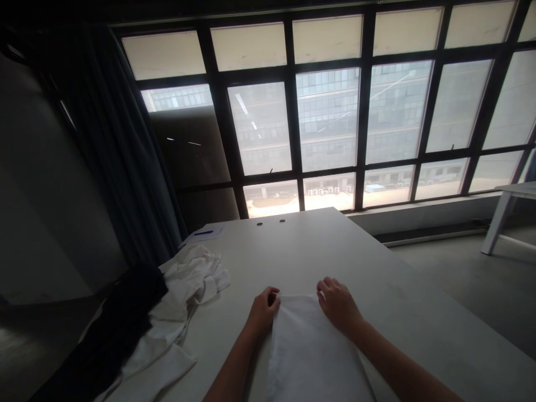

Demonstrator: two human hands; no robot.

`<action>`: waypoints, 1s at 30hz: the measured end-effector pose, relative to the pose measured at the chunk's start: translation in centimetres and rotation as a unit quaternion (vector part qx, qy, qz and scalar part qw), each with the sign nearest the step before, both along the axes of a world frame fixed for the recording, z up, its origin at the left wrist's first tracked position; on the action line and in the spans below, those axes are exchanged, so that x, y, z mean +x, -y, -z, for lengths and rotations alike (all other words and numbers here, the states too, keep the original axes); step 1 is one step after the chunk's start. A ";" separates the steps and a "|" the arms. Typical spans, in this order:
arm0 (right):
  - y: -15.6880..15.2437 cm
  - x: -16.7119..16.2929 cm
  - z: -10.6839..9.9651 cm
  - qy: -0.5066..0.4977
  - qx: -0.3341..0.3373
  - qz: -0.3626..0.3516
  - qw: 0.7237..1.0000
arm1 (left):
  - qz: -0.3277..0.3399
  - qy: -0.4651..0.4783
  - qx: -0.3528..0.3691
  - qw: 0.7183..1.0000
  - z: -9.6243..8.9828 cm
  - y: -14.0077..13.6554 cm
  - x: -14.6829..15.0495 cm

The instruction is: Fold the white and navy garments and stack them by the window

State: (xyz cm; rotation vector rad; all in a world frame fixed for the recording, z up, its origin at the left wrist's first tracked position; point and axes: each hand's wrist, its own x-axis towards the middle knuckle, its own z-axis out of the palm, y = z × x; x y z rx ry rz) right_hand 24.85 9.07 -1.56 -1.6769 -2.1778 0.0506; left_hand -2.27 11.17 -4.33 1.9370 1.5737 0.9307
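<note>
with both hands set on the far edge of the white cloth (pixel 312 349), i appear to be mid-fold or squaring that edge, by my judgement. my left hand (pixel 263 310) sits at the cloth's far left corner, fingers curled together and seemingly pinching the corner, though the pinch itself is partly hidden. my right hand (pixel 337 304) rests on the far right corner, fingers bent and close together, pressing down on or gripping the fabric; i cannot tell which. the cloth lies flat on the table (pixel 377 279), directly in front of me, running from my hands back toward my body between my forearms. it looks like thin, soft woven or knit fabric, smooth, matte, roughly rectangular with a straight far edge. any next move would, i judge, call for both corners to travel evenly so the edge stays straight and no crease forms. to my left, near the table's edge, lies a crumpled white pile (pixel 188 290), limp and wrinkled, touching a dark garment (pixel 121 329) that drapes over the side. a pen (pixel 204 232) lies on paper at the far left corner. the tabletop is pale, hard and smooth.
</note>
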 end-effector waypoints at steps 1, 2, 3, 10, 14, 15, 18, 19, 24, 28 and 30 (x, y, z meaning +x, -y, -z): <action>0.6 -0.7 0.2 -0.004 -0.015 -0.022 1.000 | 0.003 -0.006 -0.002 1.000 0.0 0.0 0.0; 1.2 -1.4 0.6 -0.005 -0.033 -0.045 0.998 | 0.004 -0.014 -0.004 1.000 -0.1 0.0 -0.1; 1.6 -1.9 1.1 -0.002 -0.051 -0.064 0.997 | 0.004 -0.024 -0.005 1.000 -0.2 0.0 -0.1; 2.3 -2.8 3.2 0.028 -0.097 -0.093 0.991 | 0.035 -0.109 0.051 0.992 -2.8 2.0 2.6; 1.9 -2.7 3.3 0.018 -0.090 -0.098 0.991 | 0.162 -0.213 0.046 0.962 -3.0 4.3 5.9; 1.7 -2.7 3.4 0.012 -0.091 -0.098 0.991 | 0.170 -0.240 0.024 0.955 -2.6 4.8 6.5; 1.3 -2.3 3.9 -0.001 -0.095 -0.091 0.991 | 0.153 -0.283 -0.036 0.946 -1.2 5.8 6.9; 1.0 -2.1 4.0 0.001 -0.097 -0.086 0.992 | 0.150 -0.288 -0.045 0.945 -0.8 6.0 6.7; -1.1 0.6 4.8 0.018 -0.131 -0.001 0.991 | 0.129 -0.292 -0.061 0.946 -0.2 6.5 5.2; -2.6 2.6 4.5 0.025 -0.103 0.108 0.988 | 0.095 -0.301 -0.066 0.947 -0.2 6.0 5.0; -2.6 2.6 3.8 0.025 -0.063 0.129 0.989 | 0.065 -0.313 -0.064 0.945 -0.2 5.3 4.9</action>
